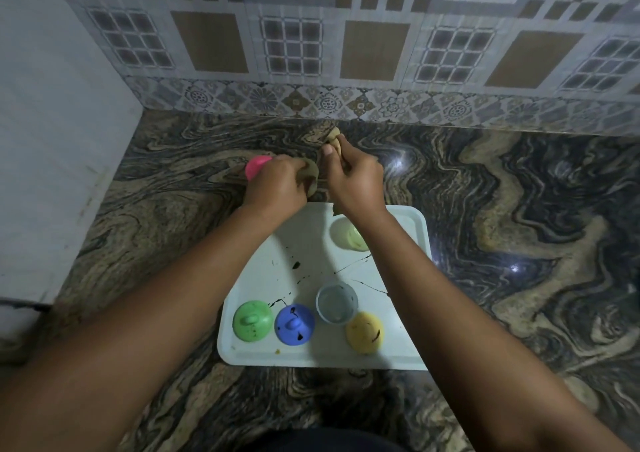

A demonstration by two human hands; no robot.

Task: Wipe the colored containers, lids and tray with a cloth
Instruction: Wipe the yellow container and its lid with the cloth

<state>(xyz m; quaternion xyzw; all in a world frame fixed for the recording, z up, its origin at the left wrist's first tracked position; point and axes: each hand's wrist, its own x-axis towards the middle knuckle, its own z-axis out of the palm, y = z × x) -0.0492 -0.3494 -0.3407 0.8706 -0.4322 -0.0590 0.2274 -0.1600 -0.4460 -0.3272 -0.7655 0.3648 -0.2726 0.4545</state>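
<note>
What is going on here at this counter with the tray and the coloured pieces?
A person is wiping a pink piece with a brownish cloth, beyond the white tray. The left grip holds the pink piece and the right grip pinches the cloth. On the tray, which shows dark splatters, lie a green lid, a blue lid, a yellow lid, a clear cup and a pale yellow container.
</note>
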